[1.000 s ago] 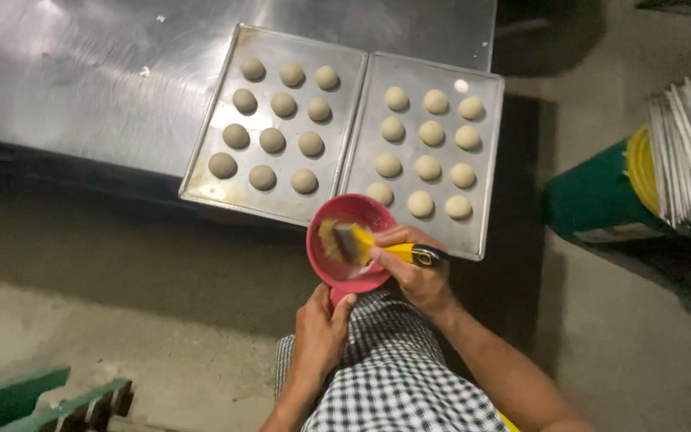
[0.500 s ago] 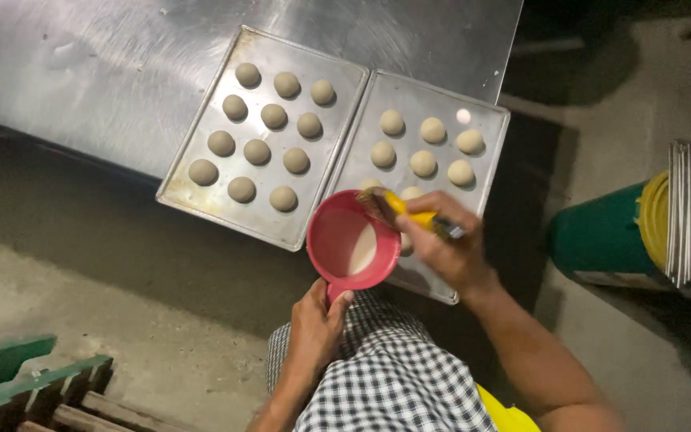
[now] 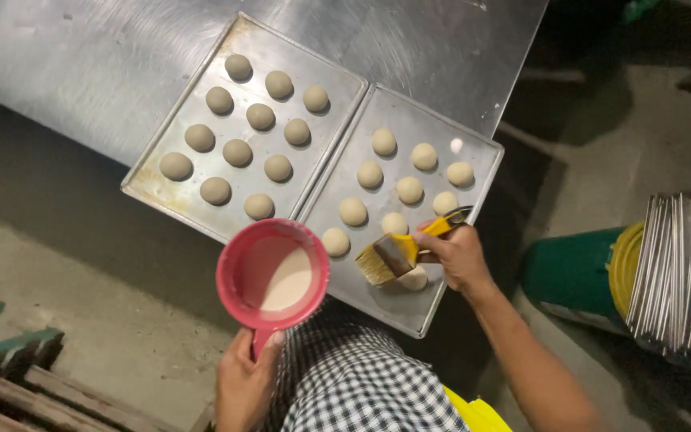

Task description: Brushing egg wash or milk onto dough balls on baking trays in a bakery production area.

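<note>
Fingers (image 3: 451, 240) of the right hand (image 3: 459, 256) are clamped on the yellow handle of a pastry brush (image 3: 397, 252), whose pale bristles point down and left, just over the near end of the right baking tray (image 3: 477, 204). One dough ball (image 3: 414, 278) lies partly hidden under the brush head, touching or almost touching the bristles; which of the two cannot be told. The left hand (image 3: 243, 382) is closed around the handle of a red cup (image 3: 273, 276) that holds a cream-coloured liquid, and the cup hangs in front of the near edges of both trays, off the tabletop (image 3: 73, 72). The right baking tray carries pale dough balls (image 3: 409, 190) in rows, and the left baking tray (image 3: 193, 120), set edge to edge with it, carries slightly darker ones. Both trays lie tilted across the steel tabletop, with their near corners jutting past its edge. To the right, well apart, stands a stack of metal trays (image 3: 681, 272) on edge beside a green drum (image 3: 573, 272). A black-and-white checked garment (image 3: 361, 384) fills the bottom middle.
</note>
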